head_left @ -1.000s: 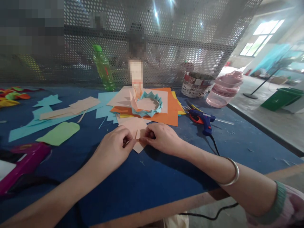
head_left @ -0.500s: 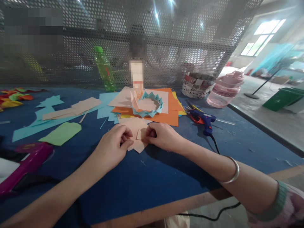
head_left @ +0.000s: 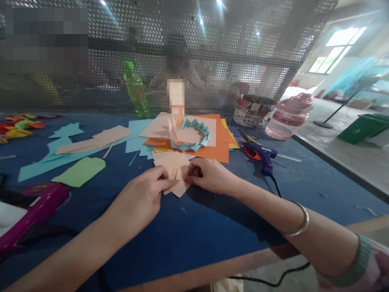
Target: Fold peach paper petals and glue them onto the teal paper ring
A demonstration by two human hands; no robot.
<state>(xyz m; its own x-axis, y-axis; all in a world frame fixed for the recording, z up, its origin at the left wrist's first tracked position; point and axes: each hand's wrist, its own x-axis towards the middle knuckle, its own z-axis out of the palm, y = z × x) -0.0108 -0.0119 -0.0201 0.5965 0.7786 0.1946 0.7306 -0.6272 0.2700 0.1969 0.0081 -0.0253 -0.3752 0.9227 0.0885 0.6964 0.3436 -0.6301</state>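
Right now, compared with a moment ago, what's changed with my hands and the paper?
Your left hand has uncurled: its fingers, bunched over the peach paper before, now lie straighter, pointing right across it. Your right hand stays on the paper's other side, much as it was. The blue paper ring and the glue gun stayed where they were.

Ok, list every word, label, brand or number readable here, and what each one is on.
Nothing can be read for certain.
Green plastic bottle: its red-marked label is too blurred to read.
Blue hot glue gun: no legible marking.
Basket of printed paper strips: the print is too small to read.
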